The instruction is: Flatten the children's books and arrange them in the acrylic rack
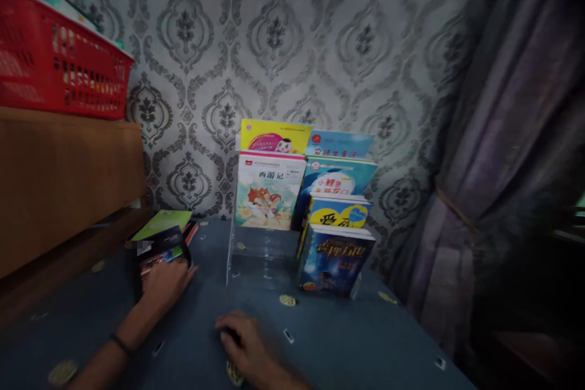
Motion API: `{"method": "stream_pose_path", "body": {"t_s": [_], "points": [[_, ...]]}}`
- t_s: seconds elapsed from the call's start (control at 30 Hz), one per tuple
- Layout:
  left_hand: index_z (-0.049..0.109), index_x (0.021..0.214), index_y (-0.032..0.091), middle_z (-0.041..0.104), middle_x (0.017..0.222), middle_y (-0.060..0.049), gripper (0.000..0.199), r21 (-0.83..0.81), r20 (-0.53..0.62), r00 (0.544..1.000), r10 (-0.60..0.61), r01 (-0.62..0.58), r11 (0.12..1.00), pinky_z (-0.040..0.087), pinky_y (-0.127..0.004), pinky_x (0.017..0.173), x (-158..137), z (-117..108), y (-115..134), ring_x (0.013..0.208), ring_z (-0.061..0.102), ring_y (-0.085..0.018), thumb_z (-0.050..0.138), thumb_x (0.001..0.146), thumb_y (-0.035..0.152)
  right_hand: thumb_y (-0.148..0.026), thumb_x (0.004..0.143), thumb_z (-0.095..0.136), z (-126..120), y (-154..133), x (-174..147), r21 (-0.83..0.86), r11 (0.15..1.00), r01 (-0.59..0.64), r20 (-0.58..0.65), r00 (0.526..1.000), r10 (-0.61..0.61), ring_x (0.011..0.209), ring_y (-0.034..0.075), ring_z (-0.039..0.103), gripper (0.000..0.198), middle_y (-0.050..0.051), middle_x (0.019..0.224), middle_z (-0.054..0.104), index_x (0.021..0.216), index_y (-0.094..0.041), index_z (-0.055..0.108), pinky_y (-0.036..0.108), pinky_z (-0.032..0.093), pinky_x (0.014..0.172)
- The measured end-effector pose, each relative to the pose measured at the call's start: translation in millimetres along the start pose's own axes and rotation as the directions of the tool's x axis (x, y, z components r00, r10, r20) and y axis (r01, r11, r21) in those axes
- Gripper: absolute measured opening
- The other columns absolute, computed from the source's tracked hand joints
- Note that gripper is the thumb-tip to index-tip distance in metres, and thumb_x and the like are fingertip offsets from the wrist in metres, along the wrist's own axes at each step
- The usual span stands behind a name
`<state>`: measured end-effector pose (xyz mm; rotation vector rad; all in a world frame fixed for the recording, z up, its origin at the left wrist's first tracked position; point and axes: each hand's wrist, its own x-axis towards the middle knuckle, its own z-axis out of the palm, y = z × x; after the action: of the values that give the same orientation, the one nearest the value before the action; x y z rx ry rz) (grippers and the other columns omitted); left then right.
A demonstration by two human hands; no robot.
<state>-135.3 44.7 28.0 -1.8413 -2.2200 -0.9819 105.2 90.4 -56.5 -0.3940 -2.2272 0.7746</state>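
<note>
My left hand (165, 281) is at a dark book (161, 245) with a colourful cover picture, on the left of the table. Its fingers are closed at the book's near part, with the thumb by the right edge. Under and behind that book lies a green-covered book (167, 223), and a red edge shows beside it. Low over the table, my right hand (244, 341) is loosely curled, slightly blurred, with a gap between thumb and fingers and nothing visible in it. Beyond it stands a clear stepped book rack (262, 247).
Upright in the rack are a white-covered book (270, 192), a yellow book (274, 134), a dark blue book (336, 262) and several others. A red basket (91, 70) sits on a wooden cabinet (68, 177) at left. A purple curtain (439, 225) hangs at right; a patterned wall stands behind.
</note>
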Motion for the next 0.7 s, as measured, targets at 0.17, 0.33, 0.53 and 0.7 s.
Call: {"method": "stream_pose_path", "body": {"t_s": [0.17,0.33,0.53,0.7], "points": [[0.071,0.078,0.018,0.074,0.083,-0.015,0.045,0.324,0.096,0.990,-0.100,0.064,0.944,0.050,-0.039,0.076,4,-12,2,0.086,0.072,-0.033,0.047,0.098,0.050,-0.017,0.091,0.053,-11,-19,9,0.031,0.998,-0.054,0.107,0.993,0.050,0.106,0.024,0.069,0.026,0.010,0.110,0.076,0.106,-0.022,0.073,0.043,0.054,0.096],[0.059,0.128,0.012,0.058,0.140,-0.023,0.038,0.303,-0.106,0.961,-0.255,0.276,0.912,0.042,-0.052,0.106,5,-28,-59,0.133,0.051,-0.038,0.049,0.097,0.031,-0.019,0.095,0.051,-17,-26,11,0.057,0.997,-0.045,0.180,0.983,0.034,0.110,0.025,0.068,0.026,0.011,0.114,0.074,0.110,-0.021,0.072,0.045,0.054,0.098],[0.054,0.128,0.015,0.059,0.137,-0.016,0.054,-0.328,-0.202,0.908,-0.367,0.291,0.899,0.034,-0.052,0.117,3,-25,-116,0.134,0.050,-0.034,0.069,0.079,0.029,-0.018,0.095,0.051,-17,-28,11,0.025,1.000,0.007,0.173,0.985,-0.012,0.110,0.024,0.068,0.025,0.010,0.113,0.075,0.109,-0.022,0.072,0.045,0.054,0.098],[0.049,0.130,0.018,0.063,0.125,-0.011,0.061,-0.505,-0.181,0.856,-0.484,0.341,0.793,0.048,-0.047,0.105,9,-21,-120,0.121,0.060,-0.029,0.068,0.073,0.017,-0.015,0.095,0.050,-15,-27,11,0.018,0.999,0.030,0.181,0.983,-0.033,0.109,0.024,0.068,0.027,0.010,0.112,0.075,0.110,-0.022,0.071,0.044,0.054,0.097]]}}
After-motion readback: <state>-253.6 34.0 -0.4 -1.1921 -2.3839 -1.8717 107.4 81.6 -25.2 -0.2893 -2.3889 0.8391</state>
